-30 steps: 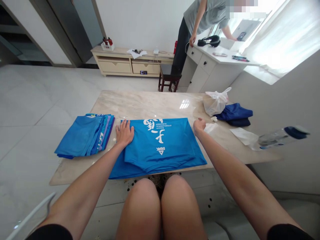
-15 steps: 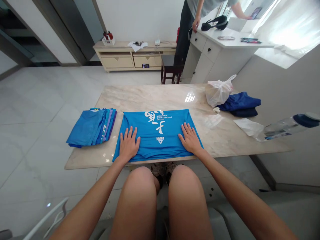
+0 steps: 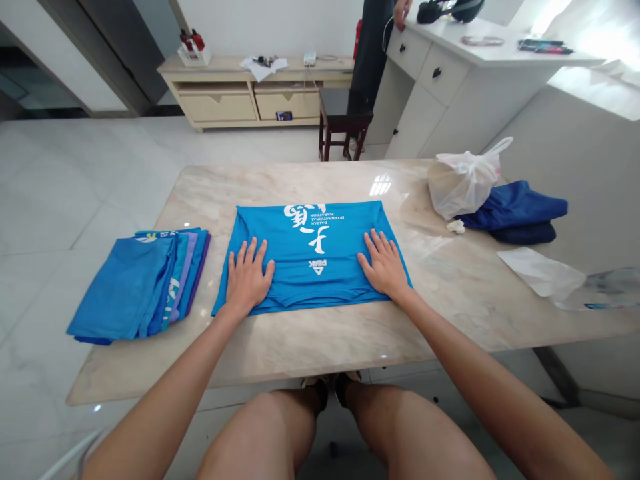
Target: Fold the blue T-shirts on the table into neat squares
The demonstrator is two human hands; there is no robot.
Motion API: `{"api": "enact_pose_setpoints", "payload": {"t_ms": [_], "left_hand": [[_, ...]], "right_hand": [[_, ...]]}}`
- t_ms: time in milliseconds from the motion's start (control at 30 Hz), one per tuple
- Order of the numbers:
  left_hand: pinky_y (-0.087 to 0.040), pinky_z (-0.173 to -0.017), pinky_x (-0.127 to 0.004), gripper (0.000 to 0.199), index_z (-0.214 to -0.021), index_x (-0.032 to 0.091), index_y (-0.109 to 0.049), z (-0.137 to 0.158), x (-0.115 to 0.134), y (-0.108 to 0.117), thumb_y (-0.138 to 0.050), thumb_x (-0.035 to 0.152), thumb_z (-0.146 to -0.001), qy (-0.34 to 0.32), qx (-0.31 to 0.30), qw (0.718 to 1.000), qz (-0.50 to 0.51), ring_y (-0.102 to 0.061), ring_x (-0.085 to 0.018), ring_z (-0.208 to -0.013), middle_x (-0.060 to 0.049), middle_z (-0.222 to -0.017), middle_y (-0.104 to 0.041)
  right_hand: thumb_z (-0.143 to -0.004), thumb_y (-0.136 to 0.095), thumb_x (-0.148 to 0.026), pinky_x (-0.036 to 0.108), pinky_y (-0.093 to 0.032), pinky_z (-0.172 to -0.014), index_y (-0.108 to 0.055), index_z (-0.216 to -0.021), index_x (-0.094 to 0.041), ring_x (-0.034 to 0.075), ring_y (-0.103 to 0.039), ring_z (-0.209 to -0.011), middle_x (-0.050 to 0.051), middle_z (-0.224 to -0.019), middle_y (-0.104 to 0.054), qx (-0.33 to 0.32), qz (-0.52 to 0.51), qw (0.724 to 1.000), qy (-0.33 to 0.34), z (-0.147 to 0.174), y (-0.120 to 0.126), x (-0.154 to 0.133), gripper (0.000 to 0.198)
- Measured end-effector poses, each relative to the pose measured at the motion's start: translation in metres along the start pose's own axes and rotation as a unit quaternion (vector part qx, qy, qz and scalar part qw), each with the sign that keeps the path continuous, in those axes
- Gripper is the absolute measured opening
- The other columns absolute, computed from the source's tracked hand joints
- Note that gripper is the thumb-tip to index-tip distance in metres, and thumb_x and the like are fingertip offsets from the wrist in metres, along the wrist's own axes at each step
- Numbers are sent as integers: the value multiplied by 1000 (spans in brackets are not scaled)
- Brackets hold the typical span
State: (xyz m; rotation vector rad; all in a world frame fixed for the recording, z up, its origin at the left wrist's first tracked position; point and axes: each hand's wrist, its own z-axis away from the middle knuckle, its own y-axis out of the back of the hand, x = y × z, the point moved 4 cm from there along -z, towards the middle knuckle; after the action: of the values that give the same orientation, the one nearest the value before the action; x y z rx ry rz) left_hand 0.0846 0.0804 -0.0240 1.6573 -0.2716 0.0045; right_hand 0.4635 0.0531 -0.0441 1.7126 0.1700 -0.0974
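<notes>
A blue T-shirt point(image 3: 295, 260) with white lettering lies folded into a flat rectangle on the marble-look table point(image 3: 300, 347), its neckline toward me. My left hand point(image 3: 249, 275) rests flat on the shirt's left part, fingers spread and pointing away from me. On its right part my right hand point(image 3: 384, 265) lies palm down, fingers also stretched out. Both hands press on the cloth without gripping it. Left of the shirt sits a stack of folded shirts point(image 3: 135, 283) in blue and purple, reaching over the table's left edge.
At the table's right are a white plastic bag point(image 3: 467, 180), dark blue cloth point(image 3: 520, 207), a paper sheet point(image 3: 543, 270) and a clear bottle point(image 3: 610, 288). Beyond the table stand a dark stool point(image 3: 346, 117), a low cabinet point(image 3: 220, 107) and a white desk, where another person's hand point(image 3: 401, 13) rests.
The shirt and both hands have shifted toward the far side, leaving a strip of table in front of the shirt. The hands stay flat on it. My view has moved closer.
</notes>
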Motion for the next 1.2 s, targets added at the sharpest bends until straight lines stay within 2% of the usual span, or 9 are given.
{"api": "enact_pose_setpoints", "payload": {"t_ms": [200, 333, 500, 667, 800, 933, 1033, 1133, 1200], "left_hand": [[-15, -142, -64, 71, -180, 20, -36, -2, 6, 0, -29, 47, -115, 14, -37, 999, -35, -23, -37, -175, -11, -189, -26], [-11, -141, -68, 78, -184, 15, -22, 10, 11, 8, -23, 52, -115, 27, -150, 987, -47, -10, -41, -177, -13, -192, -12], [-13, -140, -69, 90, -184, 18, -7, 58, 12, 25, -26, 66, -110, 42, -277, 958, -69, 0, -42, -178, -11, -191, 4], [-28, -134, -71, 89, -181, 18, -32, 103, 17, 51, -46, 63, -106, 28, -302, 944, -130, -27, -49, -172, -21, -187, -24], [-29, -134, -66, 61, -156, 13, -67, 111, 35, 81, -63, 43, -103, -45, -253, 954, -157, -49, -48, -158, -28, -163, -61], [-53, -112, -49, 40, -139, 14, -71, 119, 93, 92, -47, 29, -110, -129, -152, 974, -112, -67, -38, -132, -23, -140, -71], [-54, -104, -45, 34, -132, 15, -72, 140, 169, 72, -53, 34, -111, -181, -174, 966, -63, -68, -37, -125, -21, -129, -73], [-53, -107, -47, 62, -143, 16, -68, 158, 249, 46, -77, 59, -99, -206, -209, 956, -20, -63, -41, -131, -25, -141, -68], [-50, -111, -52, 80, -149, 14, -65, 159, 289, 34, -77, 71, -94, -190, -211, 959, -5, -58, -45, -138, -29, -154, -61]], "right_hand": [[-118, -23, -54, 56, -15, -143, -30, -183, -19, 33, -16, -177, 9, -191, -19, -58, 21, 998, -23, -6, 0, -10, 74], [-117, -19, -58, 57, -5, -143, -17, -186, -25, 32, -2, -179, 6, -193, -3, -189, 34, 980, -50, 5, 12, -20, 76], [-113, -28, -71, 57, -5, -143, 0, -186, -28, 34, 8, -178, 5, -191, 13, -324, 42, 940, -99, 47, 33, -30, 89], [-101, -65, -62, 65, -23, -138, -25, -184, -29, 45, -19, -175, 13, -192, -12, -351, 43, 933, -73, 83, 63, -39, 98], [-110, -53, -48, 60, -34, -133, -65, -161, -24, 40, -54, -156, 16, -170, -58, -285, 12, 957, -58, 93, 97, -17, 58], [-117, -29, -36, 47, -51, -115, -72, -145, -13, 37, -66, -138, 25, -148, -72, -124, -20, 983, -131, 96, 121, 34, 56], [-114, -40, -32, 40, -56, -101, -79, -129, -14, 36, -73, -123, 23, -131, -79, -52, -62, 974, -211, 94, 118, 65, 45], [-112, -47, -30, 38, -56, -97, -80, -126, -15, 35, -75, -119, 22, -127, -81, -59, -85, 962, -252, 89, 104, 80, 40], [-112, -47, -30, 37, -55, -98, -80, -127, -15, 34, -75, -119, 21, -126, -81, -58, -95, 960, -258, 86, 95, 82, 39]]}}
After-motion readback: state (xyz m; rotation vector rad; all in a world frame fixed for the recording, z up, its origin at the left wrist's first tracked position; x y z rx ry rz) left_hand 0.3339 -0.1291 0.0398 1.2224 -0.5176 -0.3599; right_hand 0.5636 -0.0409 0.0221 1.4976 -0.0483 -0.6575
